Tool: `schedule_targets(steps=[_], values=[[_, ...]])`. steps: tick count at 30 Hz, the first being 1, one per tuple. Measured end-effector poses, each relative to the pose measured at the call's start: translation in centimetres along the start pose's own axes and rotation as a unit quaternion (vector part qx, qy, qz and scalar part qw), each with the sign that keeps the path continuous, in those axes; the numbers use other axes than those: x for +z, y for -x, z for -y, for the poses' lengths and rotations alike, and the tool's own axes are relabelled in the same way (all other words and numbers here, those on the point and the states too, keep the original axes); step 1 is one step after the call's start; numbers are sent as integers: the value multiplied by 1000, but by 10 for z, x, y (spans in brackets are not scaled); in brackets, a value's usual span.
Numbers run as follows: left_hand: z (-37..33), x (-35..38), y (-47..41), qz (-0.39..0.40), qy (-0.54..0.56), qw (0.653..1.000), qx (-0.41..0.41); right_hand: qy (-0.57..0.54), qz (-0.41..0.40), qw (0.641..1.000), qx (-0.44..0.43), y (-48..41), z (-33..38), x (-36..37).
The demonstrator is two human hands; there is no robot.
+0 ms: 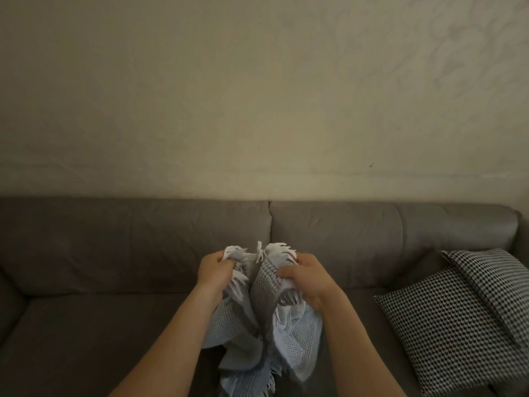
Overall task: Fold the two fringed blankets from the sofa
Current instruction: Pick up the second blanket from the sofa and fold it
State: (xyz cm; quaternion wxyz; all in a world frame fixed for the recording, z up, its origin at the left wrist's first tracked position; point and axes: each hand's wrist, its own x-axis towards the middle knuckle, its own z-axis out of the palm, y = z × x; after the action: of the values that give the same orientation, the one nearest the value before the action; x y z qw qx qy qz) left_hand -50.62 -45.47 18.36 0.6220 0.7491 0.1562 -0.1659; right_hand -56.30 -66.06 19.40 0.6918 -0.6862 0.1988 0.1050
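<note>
We note both hands raised over the sofa (114, 253): left hand (213, 270) and right hand (307, 277) each clamped on the fringed blanket (266, 325).

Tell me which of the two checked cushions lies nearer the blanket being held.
The front cushion, lower and further left, its corner reaching toward the blanket. The other cushion lies partly over it, farther back and right.
</note>
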Motion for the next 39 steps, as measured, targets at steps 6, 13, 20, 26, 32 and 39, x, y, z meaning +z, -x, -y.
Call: schedule_targets(steps=[6, 13, 20, 26, 32, 39], values=[[0, -3, -1, 28, 70, 996, -55, 55, -42, 997, -44, -1, -10, -1], [2, -1, 0, 62, 23, 997, -42, 127, -80, 985, -82, -2, -12, -1], [8, 1, -2, 49, -7, 998, -28, 155, -101, 977, -102, -6, -12, 2], [14, 1, -8, 77, -27, 996, -23, 77, -85, 990, -83, -4, -14, 3], [12, 5, -1, 142, -37, 989, 19, 98, -16, 993, -56, -1, -10, 3], [9, 11, 2, 149, -18, 988, 47, 212, -108, 963, -126, -7, -8, 19]])
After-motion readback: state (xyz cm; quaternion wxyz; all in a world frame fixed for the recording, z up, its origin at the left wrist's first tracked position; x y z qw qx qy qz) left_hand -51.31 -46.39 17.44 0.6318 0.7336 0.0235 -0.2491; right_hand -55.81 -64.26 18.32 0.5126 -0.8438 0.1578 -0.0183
